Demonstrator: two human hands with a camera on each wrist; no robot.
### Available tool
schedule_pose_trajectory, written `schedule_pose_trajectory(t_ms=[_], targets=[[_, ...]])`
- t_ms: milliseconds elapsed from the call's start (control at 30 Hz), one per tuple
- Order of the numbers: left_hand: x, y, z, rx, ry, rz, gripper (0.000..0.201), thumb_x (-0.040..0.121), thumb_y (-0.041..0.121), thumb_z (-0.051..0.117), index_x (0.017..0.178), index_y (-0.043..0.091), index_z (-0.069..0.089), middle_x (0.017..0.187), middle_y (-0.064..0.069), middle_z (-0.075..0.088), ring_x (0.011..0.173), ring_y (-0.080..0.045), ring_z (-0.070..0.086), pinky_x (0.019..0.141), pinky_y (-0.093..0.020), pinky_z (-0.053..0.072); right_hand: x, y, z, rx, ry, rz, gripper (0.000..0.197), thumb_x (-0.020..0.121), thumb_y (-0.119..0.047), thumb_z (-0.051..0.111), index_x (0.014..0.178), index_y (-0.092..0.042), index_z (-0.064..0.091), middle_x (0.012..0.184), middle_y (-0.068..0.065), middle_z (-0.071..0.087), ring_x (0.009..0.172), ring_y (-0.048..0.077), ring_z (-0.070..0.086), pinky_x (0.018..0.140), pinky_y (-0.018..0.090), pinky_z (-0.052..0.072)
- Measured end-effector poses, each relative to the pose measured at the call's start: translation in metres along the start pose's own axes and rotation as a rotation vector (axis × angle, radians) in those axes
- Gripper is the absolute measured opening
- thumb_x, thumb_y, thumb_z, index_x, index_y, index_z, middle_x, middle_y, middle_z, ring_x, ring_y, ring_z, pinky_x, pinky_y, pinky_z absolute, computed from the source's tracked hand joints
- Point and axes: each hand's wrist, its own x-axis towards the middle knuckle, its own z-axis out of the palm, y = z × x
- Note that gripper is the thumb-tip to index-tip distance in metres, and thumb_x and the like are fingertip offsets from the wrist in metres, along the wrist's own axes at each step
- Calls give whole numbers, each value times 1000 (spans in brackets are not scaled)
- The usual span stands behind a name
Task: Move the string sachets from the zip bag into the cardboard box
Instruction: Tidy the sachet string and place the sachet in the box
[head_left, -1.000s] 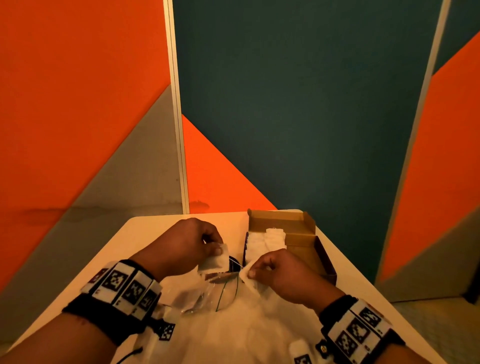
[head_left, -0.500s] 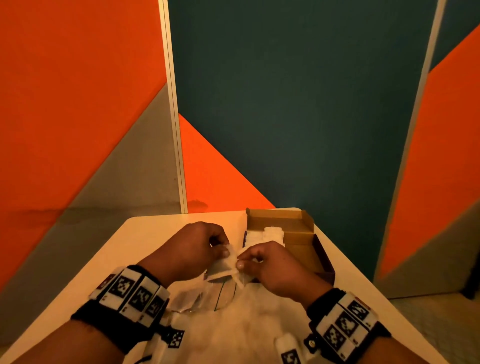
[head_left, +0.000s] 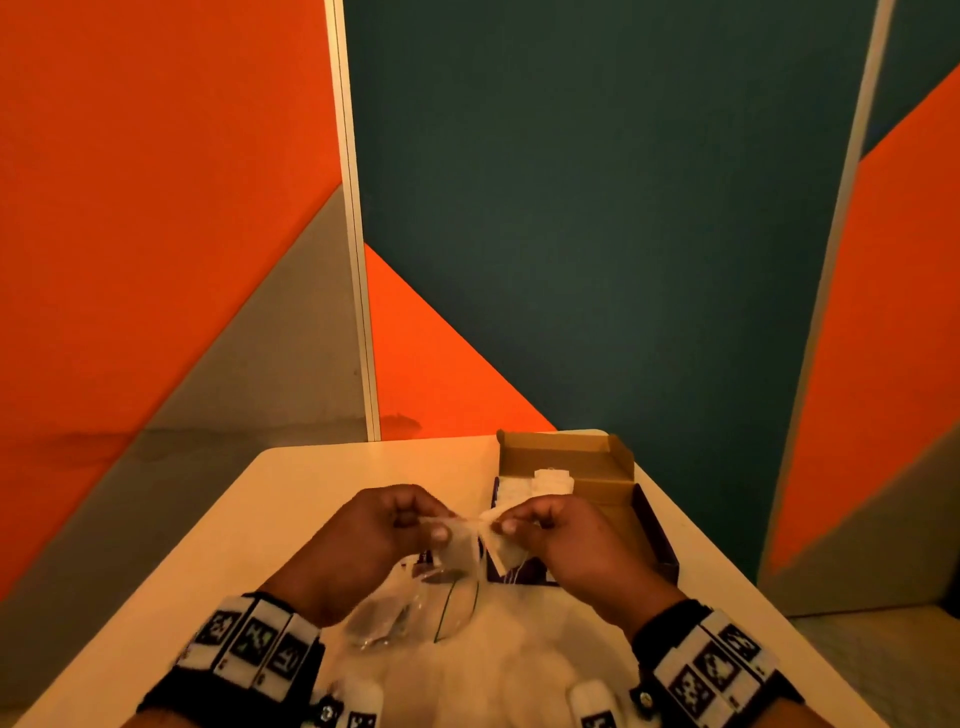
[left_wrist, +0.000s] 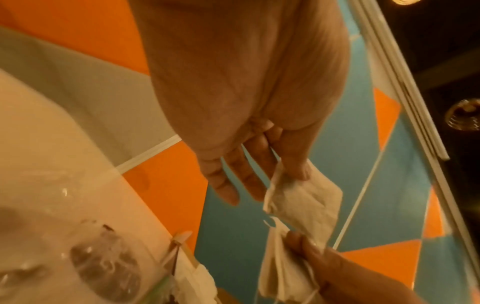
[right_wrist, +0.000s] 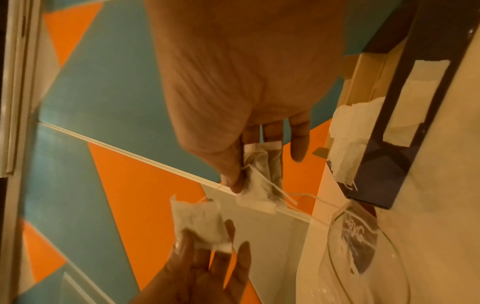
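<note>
Both hands are raised over the clear zip bag, just in front of the open cardboard box. My left hand pinches one white string sachet by its top edge; the left wrist view shows the thumb on this sachet. My right hand pinches a second sachet, seen in the right wrist view as a folded sachet with loose strings trailing toward the bag. The two sachets nearly touch. More white sachets lie inside the box.
The box's dark outer wall stands to the right of my right hand, with sachets poking over its edge. The cream table ends close behind the box. Orange, grey and teal wall panels stand beyond.
The hands, first apart over the bag with a sachet each, have drawn together and lifted slightly, so the two sachets now hang side by side.
</note>
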Motion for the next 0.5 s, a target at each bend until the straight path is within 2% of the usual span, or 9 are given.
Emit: schedule_pose_trajectory(t_ms=[100,167,233,300,400,467,500], targets=[[1,-1,12,-298,57,34,7,90,-4,60,95,-7,62,121,-3,72,110,-27,68,95,-44,55,1,1,6,103,-2,36,15,96,-19,65,98,-16,80,92,-2,79,84,7,72,65,13,54],[3,-2,19,-441,46,41,7,87,-1,60,93,-5,60,125,-6,70,111,-30,67,91,-45,55,2,1,10,148,-29,63,16,97,-20,64,98,-18,80,95,1,79,90,19,75,74,28,63],[5,-3,24,-550,37,39,10,84,4,63,93,0,60,121,-16,70,101,-32,68,81,-41,56,3,0,13,170,-57,78,18,98,-19,63,98,-19,81,98,2,79,93,24,75,80,39,64],[6,-6,28,-595,44,42,17,84,8,69,97,1,60,110,-24,70,92,-32,68,75,-39,57,3,-1,15,168,-74,73,19,98,-15,62,98,-18,81,98,2,79,94,24,75,82,39,63],[9,-8,31,-619,104,49,19,82,5,69,99,3,59,89,-20,68,77,-28,66,67,-36,55,2,1,18,126,-81,46,18,97,-18,63,99,-21,81,98,-2,79,97,21,74,89,44,61],[11,-9,31,-642,163,55,18,81,3,63,99,3,59,85,-15,68,72,-24,67,63,-34,57,1,2,19,101,-79,50,20,97,-18,63,99,-27,81,103,-7,78,99,18,73,92,44,60],[11,-8,30,-653,188,61,19,82,1,62,101,2,59,88,-15,69,75,-24,68,66,-35,57,1,3,18,105,-71,61,25,98,-14,62,98,-30,81,106,-8,77,101,18,72,92,44,59]])
